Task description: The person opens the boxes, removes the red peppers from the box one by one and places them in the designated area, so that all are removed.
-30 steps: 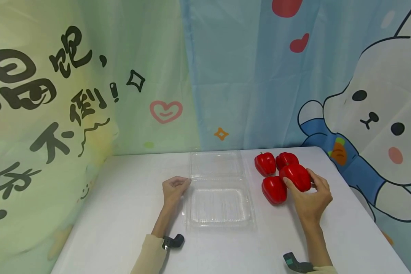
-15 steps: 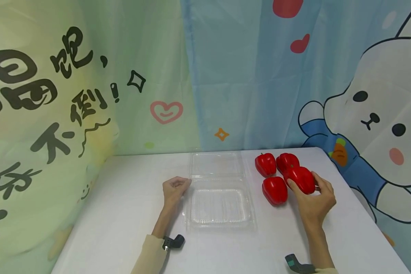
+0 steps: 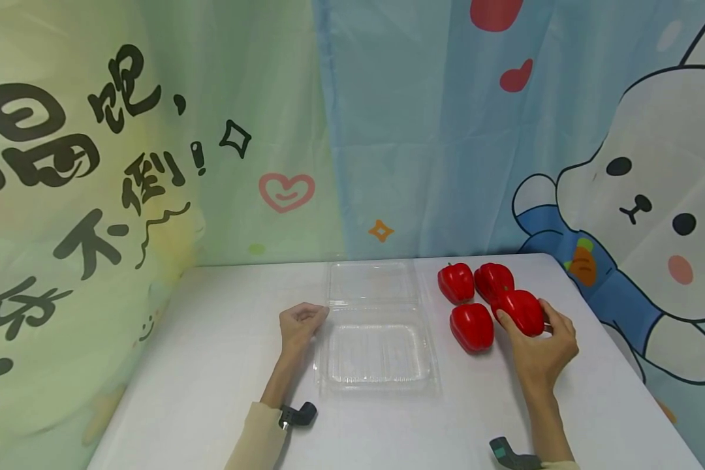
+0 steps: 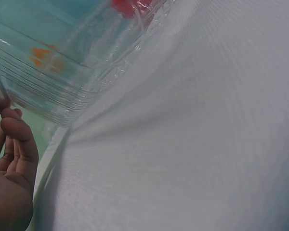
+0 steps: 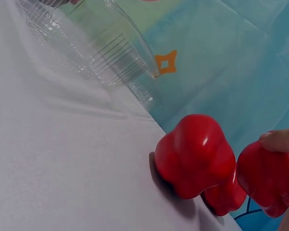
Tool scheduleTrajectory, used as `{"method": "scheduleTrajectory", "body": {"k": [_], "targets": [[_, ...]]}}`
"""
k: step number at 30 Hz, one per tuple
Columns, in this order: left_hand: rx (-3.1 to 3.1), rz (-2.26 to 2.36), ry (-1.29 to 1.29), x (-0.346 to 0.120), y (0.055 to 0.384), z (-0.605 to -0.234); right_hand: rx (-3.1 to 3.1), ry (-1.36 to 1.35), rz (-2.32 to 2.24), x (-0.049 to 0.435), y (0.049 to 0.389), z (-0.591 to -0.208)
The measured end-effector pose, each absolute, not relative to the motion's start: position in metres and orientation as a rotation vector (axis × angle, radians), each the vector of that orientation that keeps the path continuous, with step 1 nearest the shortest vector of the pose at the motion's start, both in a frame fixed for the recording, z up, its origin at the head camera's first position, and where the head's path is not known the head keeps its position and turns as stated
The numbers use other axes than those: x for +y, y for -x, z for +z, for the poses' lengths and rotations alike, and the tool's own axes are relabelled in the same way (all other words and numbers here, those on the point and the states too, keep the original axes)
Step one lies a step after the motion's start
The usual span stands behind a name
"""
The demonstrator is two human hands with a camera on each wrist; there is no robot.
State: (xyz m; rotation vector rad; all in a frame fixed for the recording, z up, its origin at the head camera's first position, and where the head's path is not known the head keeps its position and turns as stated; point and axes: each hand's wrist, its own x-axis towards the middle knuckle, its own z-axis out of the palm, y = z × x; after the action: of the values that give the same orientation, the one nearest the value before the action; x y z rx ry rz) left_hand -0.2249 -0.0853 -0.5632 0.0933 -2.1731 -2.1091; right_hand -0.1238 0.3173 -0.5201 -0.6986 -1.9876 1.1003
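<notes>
A clear plastic clamshell box (image 3: 378, 352) lies opened flat on the table, its lid (image 3: 371, 282) towards the back. At the box's left edge my left hand (image 3: 298, 324) pinches the rim between thumb and fingertips, as the left wrist view also shows. My right hand (image 3: 540, 349) grips a red bell pepper (image 3: 518, 312) from its right side, thumb on the near side. Three other red peppers stand by it: a front one (image 3: 472, 328), a back left one (image 3: 455, 283) and a back right one (image 3: 493, 281). In the right wrist view, the held pepper (image 5: 267, 178) is partly cut off.
The white table (image 3: 223, 365) ends at a printed curtain (image 3: 388, 130) along the back. A dark camera mount sits on the left wrist (image 3: 298, 414) and another on the right wrist (image 3: 512, 455).
My right hand has shifted slightly right and towards me with the pepper in its grip. The left hand and the clear box have stayed in place.
</notes>
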Motion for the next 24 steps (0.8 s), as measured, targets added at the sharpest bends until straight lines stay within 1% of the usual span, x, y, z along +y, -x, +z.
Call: {"method": "scheduleTrajectory", "body": {"k": [24], "targets": [[-2.179, -2.118, -0.128, -0.0851, 0.2242, -0.5626, -2.008, 0.823, 1.146, 0.3187, 0.1274, -0.5299]]}}
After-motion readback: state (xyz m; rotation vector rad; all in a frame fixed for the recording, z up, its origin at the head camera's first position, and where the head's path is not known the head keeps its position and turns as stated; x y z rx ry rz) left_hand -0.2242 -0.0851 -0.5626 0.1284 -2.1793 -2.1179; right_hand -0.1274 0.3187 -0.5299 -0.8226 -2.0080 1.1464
